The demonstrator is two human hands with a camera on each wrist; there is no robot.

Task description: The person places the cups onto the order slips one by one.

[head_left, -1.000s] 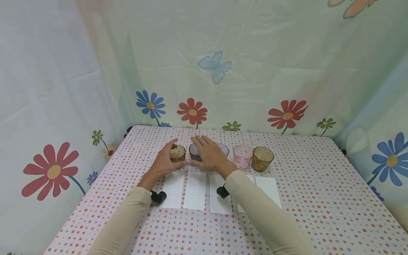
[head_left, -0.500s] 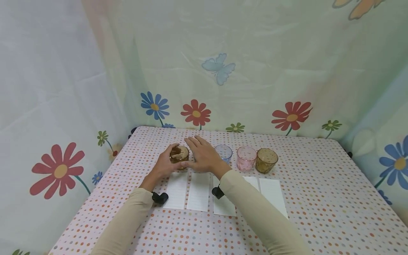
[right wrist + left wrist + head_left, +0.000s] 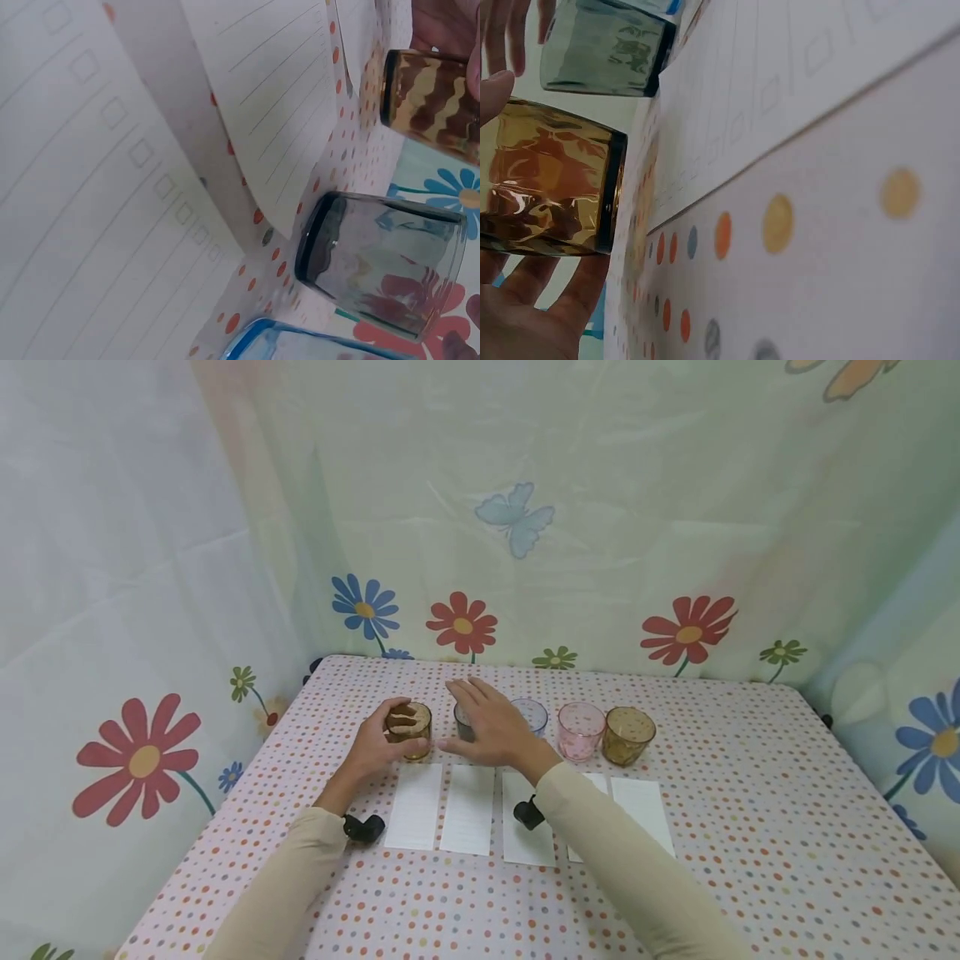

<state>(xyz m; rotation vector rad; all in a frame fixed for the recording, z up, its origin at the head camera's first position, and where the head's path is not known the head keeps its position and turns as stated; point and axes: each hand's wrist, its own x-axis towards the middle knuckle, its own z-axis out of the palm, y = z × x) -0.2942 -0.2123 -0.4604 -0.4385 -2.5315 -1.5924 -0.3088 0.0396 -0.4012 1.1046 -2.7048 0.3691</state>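
My left hand [image 3: 378, 739] holds an amber glass tumbler [image 3: 414, 743] at the left end of a row of glasses. In the left wrist view its fingers lie along one side of the amber tumbler [image 3: 551, 180], and the thumb is at the other side, near the rim. My right hand [image 3: 491, 727] is beside a grey glass tumbler [image 3: 462, 727], fingers extended, hiding part of it from the head camera. The right wrist view has the grey tumbler [image 3: 382, 262] standing apart from the fingertips [image 3: 457, 345].
Rightward along the row stand a blue glass [image 3: 534, 714], a pink glass [image 3: 579, 735] and a second amber glass [image 3: 627, 739]. Several white lined paper slips [image 3: 415, 810] lie in front on the dotted tablecloth [image 3: 420, 910]. A flower-printed curtain [image 3: 585, 527] hangs behind.
My left hand and the amber tumbler have shifted slightly left. My right hand went left over the grey tumbler, then back right, leaving the grey tumbler partly visible again.
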